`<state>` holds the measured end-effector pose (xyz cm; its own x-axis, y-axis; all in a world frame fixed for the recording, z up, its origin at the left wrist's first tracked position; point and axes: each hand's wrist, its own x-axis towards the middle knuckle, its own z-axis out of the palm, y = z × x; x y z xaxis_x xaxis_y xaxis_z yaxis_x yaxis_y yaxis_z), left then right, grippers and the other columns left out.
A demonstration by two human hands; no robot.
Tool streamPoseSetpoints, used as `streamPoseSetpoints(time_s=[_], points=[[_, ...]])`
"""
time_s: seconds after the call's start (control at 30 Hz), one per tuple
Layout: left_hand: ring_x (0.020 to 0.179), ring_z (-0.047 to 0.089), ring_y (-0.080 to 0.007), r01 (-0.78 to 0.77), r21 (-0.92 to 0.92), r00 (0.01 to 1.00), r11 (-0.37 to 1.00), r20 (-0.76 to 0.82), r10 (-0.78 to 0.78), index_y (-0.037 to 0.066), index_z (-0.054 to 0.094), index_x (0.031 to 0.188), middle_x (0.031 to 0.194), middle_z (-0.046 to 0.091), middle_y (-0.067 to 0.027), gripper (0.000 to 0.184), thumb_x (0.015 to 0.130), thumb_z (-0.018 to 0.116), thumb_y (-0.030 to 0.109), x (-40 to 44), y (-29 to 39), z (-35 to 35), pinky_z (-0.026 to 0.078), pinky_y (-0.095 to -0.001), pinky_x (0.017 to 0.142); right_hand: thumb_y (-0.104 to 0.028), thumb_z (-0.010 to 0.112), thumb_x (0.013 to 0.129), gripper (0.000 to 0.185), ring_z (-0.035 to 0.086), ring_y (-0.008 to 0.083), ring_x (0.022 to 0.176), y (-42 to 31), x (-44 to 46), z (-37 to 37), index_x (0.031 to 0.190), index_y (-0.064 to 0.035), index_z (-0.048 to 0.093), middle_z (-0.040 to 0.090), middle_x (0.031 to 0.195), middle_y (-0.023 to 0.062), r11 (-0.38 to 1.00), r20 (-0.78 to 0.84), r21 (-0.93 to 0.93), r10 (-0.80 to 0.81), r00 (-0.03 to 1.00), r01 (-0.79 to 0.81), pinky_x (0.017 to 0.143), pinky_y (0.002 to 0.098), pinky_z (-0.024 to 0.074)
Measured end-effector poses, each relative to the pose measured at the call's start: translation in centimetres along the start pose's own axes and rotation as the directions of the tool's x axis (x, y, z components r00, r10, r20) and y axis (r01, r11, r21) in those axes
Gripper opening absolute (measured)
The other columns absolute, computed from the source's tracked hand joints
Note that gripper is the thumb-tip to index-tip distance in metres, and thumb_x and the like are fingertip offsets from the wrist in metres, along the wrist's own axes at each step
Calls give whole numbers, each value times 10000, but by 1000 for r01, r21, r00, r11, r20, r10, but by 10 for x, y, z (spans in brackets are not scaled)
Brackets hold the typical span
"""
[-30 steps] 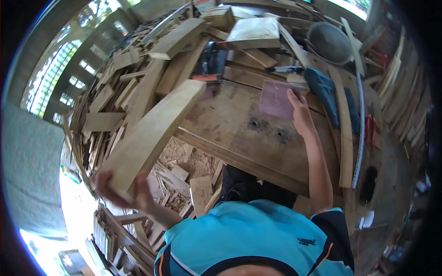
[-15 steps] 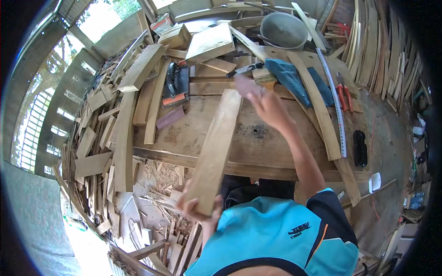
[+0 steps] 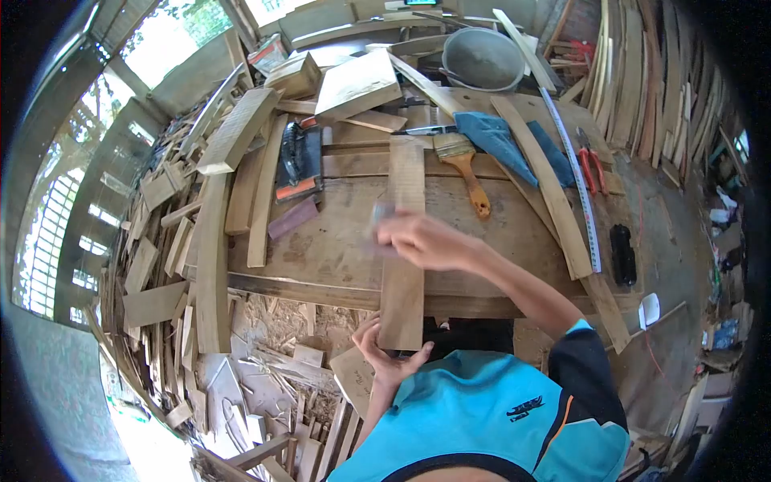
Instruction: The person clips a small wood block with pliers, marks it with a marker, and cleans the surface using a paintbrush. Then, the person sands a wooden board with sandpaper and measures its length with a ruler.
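Observation:
A long wooden board lies lengthwise over the workbench, its near end sticking out past the bench edge. My left hand grips that near end, fingers on one side and thumb on the other. Across the middle of the board, my right hand is closed on a folded piece of sandpaper, pressed to the upper face and blurred by motion. A second purple sandpaper piece rests on the bench to the left. Right of the board lies a paintbrush with a wooden handle.
A black-handled float-like tool lies at the bench's left among wood pieces. Behind are a grey bowl and a blue cloth. A measuring tape and red-handled pliers are on the right. Scrap wood is piled left.
The board has swung from slanted to nearly straight, its far end on the bench. My right hand has drawn the sandpaper from the far end toward me, uncovering the paintbrush.

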<state>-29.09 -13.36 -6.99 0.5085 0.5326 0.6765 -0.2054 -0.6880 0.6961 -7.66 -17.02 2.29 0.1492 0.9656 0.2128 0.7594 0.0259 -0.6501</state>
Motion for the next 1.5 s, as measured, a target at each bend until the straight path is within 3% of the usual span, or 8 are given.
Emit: streamPoseSetpoints(time_s=[0.17,0.33,0.8,0.97,1.07,1.23,1.33,1.5], points=[[1051,433,-343,-185,-8,972,983,145,184,53,497,980,1067,439,-140,646,554,764,459,25,-2,-12,356,-479,868,-99,445,797,344,361,267,1208,35,15,8,1137,-74,493,425,1266,116,935,-434,-336,-49,900,-111,1039,399,217],[995,510,-344,-303,-29,922,953,245,300,54,594,775,1002,585,-131,420,628,699,433,36,-8,-5,386,-468,841,-162,474,779,215,452,237,1064,3,-22,9,969,-73,521,503,1130,83,831,-40,-373,-458,888,412,941,409,299],[886,529,-295,-275,-139,939,951,173,297,81,602,731,894,617,-92,271,600,703,295,44,-9,15,403,-421,745,-122,392,841,388,301,230,1250,83,22,-42,1226,-102,434,376,1311,106,893,-12,-449,-37,999,27,1061,342,206],[855,532,-278,-257,-155,950,954,143,279,79,602,718,871,619,-79,188,609,652,224,47,-12,18,398,-396,723,-96,390,844,389,358,249,1210,47,1,-38,1229,-85,446,389,1309,80,873,261,-149,-417,870,464,1038,343,246],[854,536,-278,-219,-159,963,963,122,239,92,608,703,843,621,-76,165,596,655,209,46,-9,20,397,-388,729,-60,436,800,362,452,254,1125,67,18,-51,1157,-64,497,456,1255,73,984,-102,-176,-38,994,19,1006,393,309],[845,541,-282,-233,-152,962,960,109,251,86,606,708,850,619,-78,159,599,650,192,51,-13,16,400,-381,728,-30,444,772,340,499,255,1063,46,2,-22,1102,-42,523,556,1079,142,848,122,-187,-480,869,495,974,385,354],[839,543,-273,-222,-194,967,956,85,242,76,602,711,839,621,-73,176,595,649,199,47,-12,22,407,-381,726,-214,501,820,350,421,256,1161,96,15,-32,1144,-82,519,506,1187,114,840,-167,-521,75,983,-153,1000,388,318],[805,550,-280,-237,-172,962,956,94,256,68,592,698,814,621,-85,174,604,639,207,52,-11,21,410,-380,715,-210,439,859,355,405,288,1166,41,3,-36,1147,-11,494,478,1211,139,895,35,-347,-286,958,280,1006,385,289]])
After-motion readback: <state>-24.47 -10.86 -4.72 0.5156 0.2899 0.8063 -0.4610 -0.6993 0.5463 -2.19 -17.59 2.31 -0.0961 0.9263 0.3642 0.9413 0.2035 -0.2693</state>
